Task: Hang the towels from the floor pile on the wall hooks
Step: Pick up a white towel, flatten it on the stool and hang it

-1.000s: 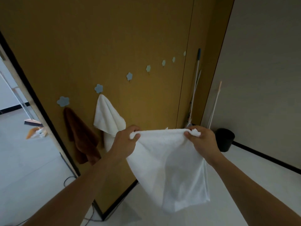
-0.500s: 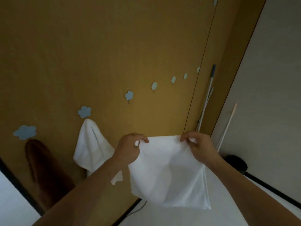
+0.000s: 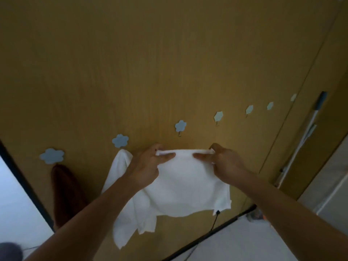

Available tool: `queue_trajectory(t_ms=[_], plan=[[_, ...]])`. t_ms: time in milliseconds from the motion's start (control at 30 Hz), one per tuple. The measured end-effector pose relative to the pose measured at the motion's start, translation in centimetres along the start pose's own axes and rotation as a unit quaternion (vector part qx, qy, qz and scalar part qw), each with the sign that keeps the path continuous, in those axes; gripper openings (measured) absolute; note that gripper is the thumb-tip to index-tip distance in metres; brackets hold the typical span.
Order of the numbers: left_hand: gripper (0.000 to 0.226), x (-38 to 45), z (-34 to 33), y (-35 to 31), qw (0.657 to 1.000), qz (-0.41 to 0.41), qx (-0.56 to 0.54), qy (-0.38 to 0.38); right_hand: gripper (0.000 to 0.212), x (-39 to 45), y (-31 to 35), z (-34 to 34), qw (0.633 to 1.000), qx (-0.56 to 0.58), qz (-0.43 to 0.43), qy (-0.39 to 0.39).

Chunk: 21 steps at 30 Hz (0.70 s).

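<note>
I hold a white towel [image 3: 185,183] stretched by its top edge, my left hand [image 3: 149,166] pinching one corner and my right hand [image 3: 227,163] the other. It hangs just below a bare blue flower-shaped hook [image 3: 180,126] on the wooden wall [image 3: 150,63]. To the left, another white towel [image 3: 120,178] hangs from a second flower hook [image 3: 120,141], and a brown towel [image 3: 66,194] hangs under a third flower hook [image 3: 52,155]. Several more bare hooks, the nearest [image 3: 218,116], run up to the right.
A mop or broom with a pale handle [image 3: 305,140] leans in the corner at right, beside a grey wall [image 3: 335,185]. A black baseboard [image 3: 207,234] meets the pale floor [image 3: 235,247]. A black door-frame edge [image 3: 24,187] runs down the left.
The view has closed in on the wall and tilted up. Both hands lifted the towel's top edge nearer the bare hook and pulled it taut.
</note>
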State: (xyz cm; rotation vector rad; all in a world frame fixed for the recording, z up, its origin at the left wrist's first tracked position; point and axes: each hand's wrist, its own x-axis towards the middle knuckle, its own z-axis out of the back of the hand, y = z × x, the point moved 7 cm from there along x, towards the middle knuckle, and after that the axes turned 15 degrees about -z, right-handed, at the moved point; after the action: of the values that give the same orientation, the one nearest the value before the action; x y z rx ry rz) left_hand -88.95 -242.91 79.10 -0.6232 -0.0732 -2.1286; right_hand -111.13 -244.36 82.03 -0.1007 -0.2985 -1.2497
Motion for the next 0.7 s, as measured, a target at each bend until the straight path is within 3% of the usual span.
queue_trajectory(t_ms=[133, 267, 500, 700], plan=[[0.068, 1.8, 0.7, 0.4, 0.992, 0.048, 0.105, 0.049, 0.069, 3.7, 0.5, 0.5, 0.997, -0.059, 0.049, 0.010], [0.059, 4.6, 1.8, 0.6, 0.980, 0.102, 0.164, 0.048, 0.066, 7.1, -0.2, 0.9, 0.994, -0.086, 0.063, -0.004], [0.064, 8.4, -0.1, 0.3, 0.957, 0.114, 0.248, 0.098, 0.057, 11.2, -2.2, -2.5, 0.995, -0.078, 0.067, -0.014], [0.065, 8.0, -4.7, 0.7, 0.955, 0.159, 0.223, 0.110, 0.040, 11.5, -3.7, -6.7, 0.997, 0.074, 0.030, 0.023]])
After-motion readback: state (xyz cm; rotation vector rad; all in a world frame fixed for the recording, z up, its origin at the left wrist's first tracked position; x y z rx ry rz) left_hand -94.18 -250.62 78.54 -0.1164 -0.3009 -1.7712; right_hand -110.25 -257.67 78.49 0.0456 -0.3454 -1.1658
